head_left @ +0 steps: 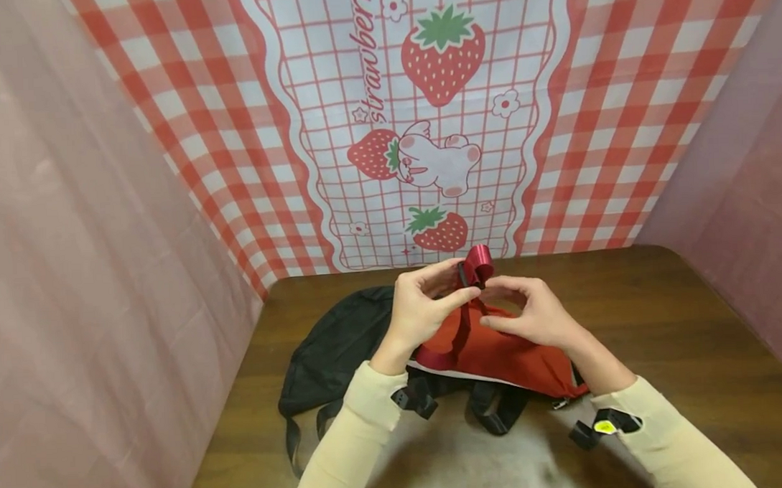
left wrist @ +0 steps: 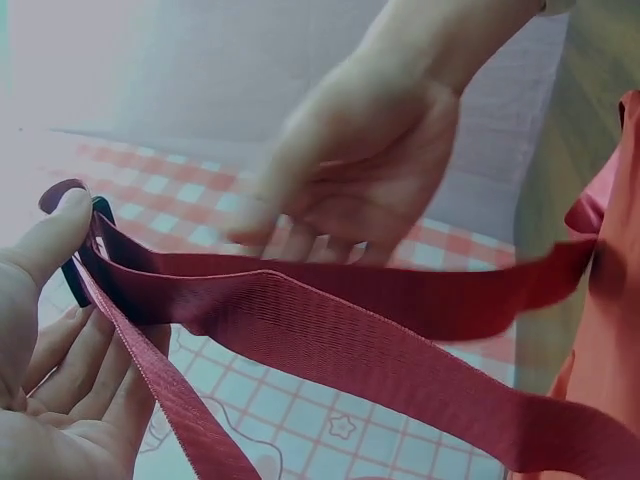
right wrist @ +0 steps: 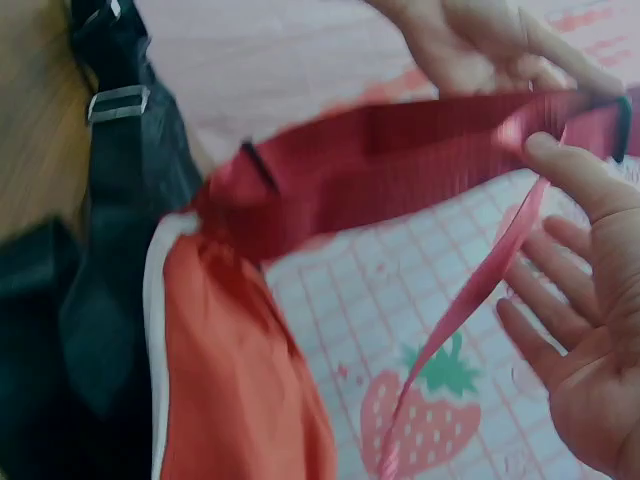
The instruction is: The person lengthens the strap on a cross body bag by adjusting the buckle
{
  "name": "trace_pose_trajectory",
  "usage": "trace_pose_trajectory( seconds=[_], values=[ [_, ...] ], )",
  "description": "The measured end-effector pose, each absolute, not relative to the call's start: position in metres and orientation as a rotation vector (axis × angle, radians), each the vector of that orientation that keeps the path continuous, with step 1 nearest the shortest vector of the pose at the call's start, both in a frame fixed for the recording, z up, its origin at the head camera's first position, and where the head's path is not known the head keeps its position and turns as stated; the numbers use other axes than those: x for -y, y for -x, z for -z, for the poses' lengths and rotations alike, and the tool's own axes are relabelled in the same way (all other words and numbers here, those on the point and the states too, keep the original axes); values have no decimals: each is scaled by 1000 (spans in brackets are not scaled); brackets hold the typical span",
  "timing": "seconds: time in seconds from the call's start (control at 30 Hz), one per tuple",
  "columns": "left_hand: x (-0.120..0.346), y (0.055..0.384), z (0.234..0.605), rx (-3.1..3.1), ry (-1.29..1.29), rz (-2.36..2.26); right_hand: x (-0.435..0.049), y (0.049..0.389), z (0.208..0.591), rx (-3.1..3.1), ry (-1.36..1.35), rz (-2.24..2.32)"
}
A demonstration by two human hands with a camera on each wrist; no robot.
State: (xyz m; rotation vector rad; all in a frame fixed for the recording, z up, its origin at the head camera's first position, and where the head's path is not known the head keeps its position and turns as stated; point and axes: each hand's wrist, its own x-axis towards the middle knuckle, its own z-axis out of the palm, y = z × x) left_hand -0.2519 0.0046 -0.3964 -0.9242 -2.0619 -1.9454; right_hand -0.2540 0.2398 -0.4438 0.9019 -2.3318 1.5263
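Note:
A dark red webbing strap (head_left: pixel 478 264) rises in a loop above a red-orange fabric bag (head_left: pixel 505 355). Between thumb and fingers, my left hand (head_left: pixel 419 307) pinches the strap at its small dark slider buckle (left wrist: pixel 103 212). My right hand (head_left: pixel 538 312) is close on the other side, its thumb at the strap and its fingers spread apart, as the right wrist view shows. Lengths of strap stretch from the left hand to the bag in the left wrist view, and a thin loose end hangs down below the slider.
Black fabric (head_left: pixel 343 350) with black straps (head_left: pixel 494 413) spreads beside and under the red bag on the wooden table (head_left: pixel 652 321). A zipper pull (head_left: pixel 560 404) shows at the bag's right end. Behind stands a strawberry-print checked cloth (head_left: pixel 424 70), with pale curtains at both sides.

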Motion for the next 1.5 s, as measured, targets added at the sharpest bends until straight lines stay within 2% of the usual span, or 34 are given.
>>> trace_pose_trajectory(
  seconds=[0.17,0.43,0.7,0.93,1.1,1.3,1.5],
  values=[
    [-5,251,393,2065,921,1951,-226,257,436,2149,-981,-1637],
    [-3,250,384,2050,909,1944,-237,258,449,2318,-887,-1412],
    [-5,248,389,2068,903,1964,-225,260,443,2222,-982,-1481],
    [-4,250,390,2095,901,1944,-236,257,446,2337,-933,-1364],
    [-1,250,391,2113,912,1919,-248,258,424,2329,-966,-1385],
    [-3,248,393,2120,970,1886,-248,258,385,2204,-1134,-1455],
    [-6,247,394,2154,986,1851,-248,255,378,2274,-1135,-1367]
  ],
)
